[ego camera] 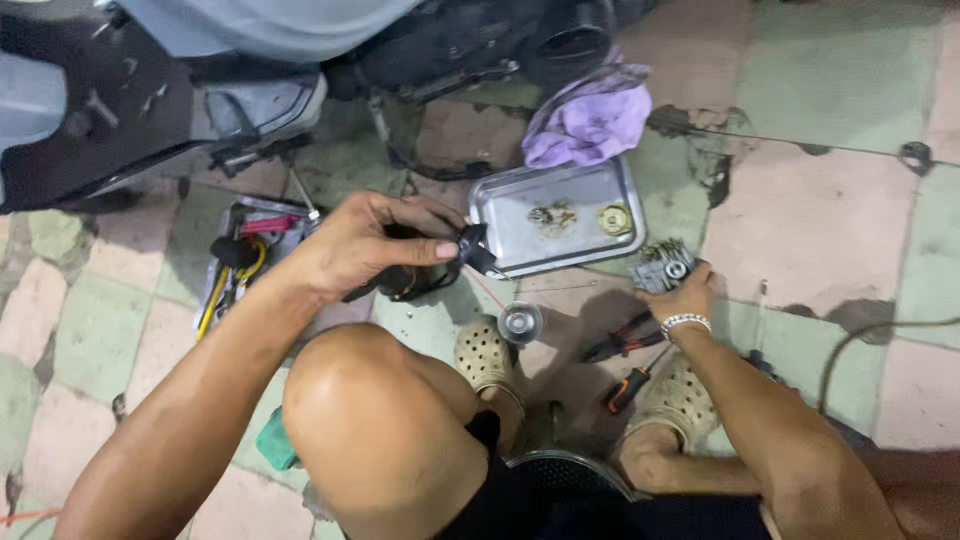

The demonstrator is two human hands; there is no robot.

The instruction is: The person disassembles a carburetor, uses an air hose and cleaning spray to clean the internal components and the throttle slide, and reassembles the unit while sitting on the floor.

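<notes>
A black part [470, 248] is pinched between thumb and fingers of the left hand [365, 245], held above the floor [820, 210] just left of a steel tray [520, 215]. A grey metal part [662, 268] is gripped on the floor by the right hand [685, 297]. Pliers [620, 340] and a screwdriver [630, 385] lie between the sandals — a purple rag [590, 120] is seen behind the tray, a scooter [200, 60] beyond.

Purple rag [590, 118] by steel tray [520, 235], orange screwdriver [628, 388] & pliers [620, 342] on floor.
</notes>
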